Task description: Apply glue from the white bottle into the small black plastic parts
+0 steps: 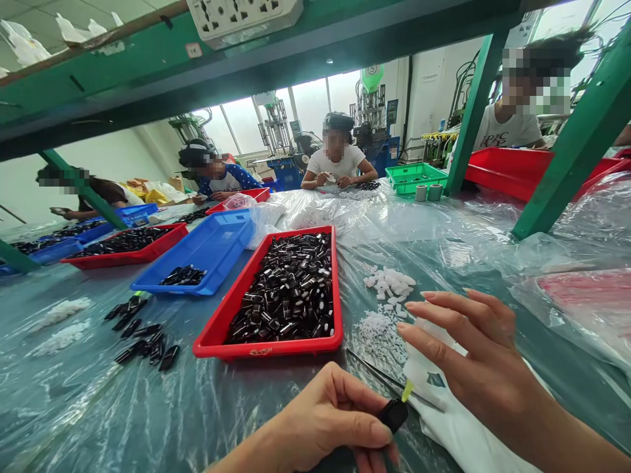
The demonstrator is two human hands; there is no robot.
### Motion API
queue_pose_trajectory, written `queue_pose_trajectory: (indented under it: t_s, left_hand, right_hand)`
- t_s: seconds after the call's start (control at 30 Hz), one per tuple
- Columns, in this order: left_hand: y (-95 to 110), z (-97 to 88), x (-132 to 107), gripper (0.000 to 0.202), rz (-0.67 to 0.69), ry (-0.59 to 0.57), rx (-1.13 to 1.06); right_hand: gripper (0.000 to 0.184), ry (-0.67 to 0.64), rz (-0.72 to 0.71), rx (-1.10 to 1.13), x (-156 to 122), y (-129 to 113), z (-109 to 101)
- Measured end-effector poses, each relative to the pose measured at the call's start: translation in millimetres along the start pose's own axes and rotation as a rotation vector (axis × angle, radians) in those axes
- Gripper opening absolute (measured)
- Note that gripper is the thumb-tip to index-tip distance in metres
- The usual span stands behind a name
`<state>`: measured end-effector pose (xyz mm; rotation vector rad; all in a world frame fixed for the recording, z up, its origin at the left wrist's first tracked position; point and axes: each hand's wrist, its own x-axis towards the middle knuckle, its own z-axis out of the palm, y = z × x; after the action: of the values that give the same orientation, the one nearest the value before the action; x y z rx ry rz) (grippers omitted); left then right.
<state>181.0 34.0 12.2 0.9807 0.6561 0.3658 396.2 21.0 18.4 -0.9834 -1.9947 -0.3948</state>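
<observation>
Head view along a long worktable. The left hand (pixel 330 420) pinches a small black rubbery piece (pixel 394 415) between thumb and fingertips, just below the right corner of a red plastic tray (pixel 266 348). The right hand (pixel 473 355) is spread, fingers slightly apart, above a crumpled white sheet (pixel 444 420). Thin metal tweezers (pixel 377 371) lie on the table between the hands.

The red tray is heaped with glossy black pieces (pixel 280 289). To its right lie scattered white plastic bits (pixel 389 282). To its left are a blue plastic tray (pixel 197 253) and loose black pieces (pixel 140 335). Clear plastic sheeting (pixel 394 223) covers the table, its teal surface showing through.

Beyond the red tray, four seated co-workers (pixel 338 164) work at the table, near a green plastic crate (pixel 414 177). A green steel shelf frame (pixel 98 79) with a white power strip (pixel 244 16) crosses overhead. Industrial moulding machines (pixel 374 125) and bright windows (pixel 236 125) line the far wall.
</observation>
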Motion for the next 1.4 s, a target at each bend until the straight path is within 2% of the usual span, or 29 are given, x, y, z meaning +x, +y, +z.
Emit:
queue_pose_trajectory:
  t_s: [0.3,0.43,0.47,0.53,0.63,0.7,0.83,0.93,1.07,1.13,1.2,1.3,1.37,1.4]
  left_hand:
    - [-3,2.3,1,0.039,0.031,0.178,-0.06]
    - [-6,3.4,3,0.043,0.095,0.285,-0.066]
    - [-6,4.4,3,0.042,0.118,0.321,-0.041]
    - [-6,6.8,4,0.037,0.167,0.403,0.044]
    - [-5,9.5,5,0.03,0.216,0.534,0.224]
    - [-5,9.7,4,0.025,0.26,0.614,0.377]
    - [-8,6.7,1,0.015,0.414,0.703,0.74]
    - [-11,3.8,0,0.011,0.528,0.723,0.904]
    - [-13,1.5,-1,0.011,0.622,0.743,1.001]
    - [-13,1.5,-1,0.011,0.612,0.753,1.009]
    - [-13,2.1,-1,0.01,0.564,0.756,1.001]
    - [-11,3.3,-2,0.011,0.495,0.772,0.997]
    - [-10,3.9,-2,0.014,0.465,0.773,0.983]
    - [-9,4.1,-2,0.015,0.452,0.771,0.975]
  right_hand:
    - [0.046,0.037,0.041,-0.095,6,10,6]
    - [0.046,0.042,0.144,-0.077,4,21,13]
    - [0.041,0.028,0.218,-0.024,3,24,14]
    - [0.031,-0.066,0.484,0.152,2,30,15]
    - [0.035,-0.258,0.875,0.368,-1,40,16]
    - [0.037,-0.322,0.961,0.415,-3,46,21]
    - [0.039,-0.374,0.997,0.49,-11,54,34]
    - [0.043,-0.397,1.007,0.53,-14,55,40]
    - [0.062,-0.409,1.026,0.524,-13,56,32]
    - [0.073,-0.374,1.015,0.472,-11,56,24]
    - [0.075,-0.286,0.956,0.39,-8,54,15]
    - [0.06,-0.082,0.785,0.227,-3,42,4]
    - [0.036,0.003,0.617,0.17,1,30,1]
    - [0.022,0.002,0.524,0.18,2,24,1]
